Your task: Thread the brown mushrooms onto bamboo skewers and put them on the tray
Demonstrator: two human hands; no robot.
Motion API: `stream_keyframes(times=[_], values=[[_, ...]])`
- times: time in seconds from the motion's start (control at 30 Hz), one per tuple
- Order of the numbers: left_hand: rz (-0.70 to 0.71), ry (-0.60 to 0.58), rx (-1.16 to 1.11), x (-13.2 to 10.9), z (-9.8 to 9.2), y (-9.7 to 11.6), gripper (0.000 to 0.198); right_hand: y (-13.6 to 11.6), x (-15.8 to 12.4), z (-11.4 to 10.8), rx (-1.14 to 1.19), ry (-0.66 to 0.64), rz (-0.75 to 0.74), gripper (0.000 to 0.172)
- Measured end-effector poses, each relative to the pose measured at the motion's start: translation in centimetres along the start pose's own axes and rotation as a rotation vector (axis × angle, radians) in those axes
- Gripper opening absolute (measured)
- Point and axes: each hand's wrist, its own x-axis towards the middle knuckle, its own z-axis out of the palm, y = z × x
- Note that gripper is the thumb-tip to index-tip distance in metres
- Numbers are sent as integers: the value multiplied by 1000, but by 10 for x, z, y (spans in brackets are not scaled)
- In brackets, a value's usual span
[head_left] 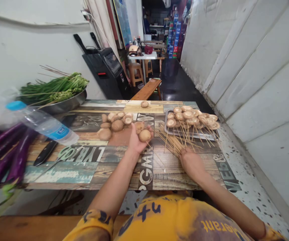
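My left hand is closed around mushrooms, with a thin bamboo skewer sticking out of the one in front. It hovers just right of a loose pile of mushrooms on the table. My right hand rests palm down on the near end of a bundle of bamboo skewers, fingers curled over them. Beyond the bundle a metal tray holds several skewered mushrooms.
A patterned table carries a water bottle, a black-handled knife, green scissors, purple eggplants and a metal bowl of green chives. One stray mushroom lies at the far edge. A white wall runs along the right.
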Motion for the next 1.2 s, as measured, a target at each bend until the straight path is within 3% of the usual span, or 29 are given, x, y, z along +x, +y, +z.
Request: stream_keyframes(times=[0.17,0.37,0.47,0.67,0.87,1.03,1.2], values=[[-12,18,1,0,-2,0,49,0,8,-2,-41,-36,6,16],[-47,24,10,3,-4,0,49,7,-4,-9,-62,-56,-18,19],[-57,29,-5,4,-5,1,50,11,-13,-9,-48,-5,-37,20],[-47,42,-10,2,-4,3,51,26,-41,-3,100,182,-88,22],[-26,8,-28,-1,-7,6,52,36,-64,-11,409,124,-260,23],[-54,-48,-34,-2,-7,8,54,18,-47,-26,526,235,-251,22],[-66,-73,-27,-6,-4,12,53,-2,-18,-26,423,151,-233,22]])
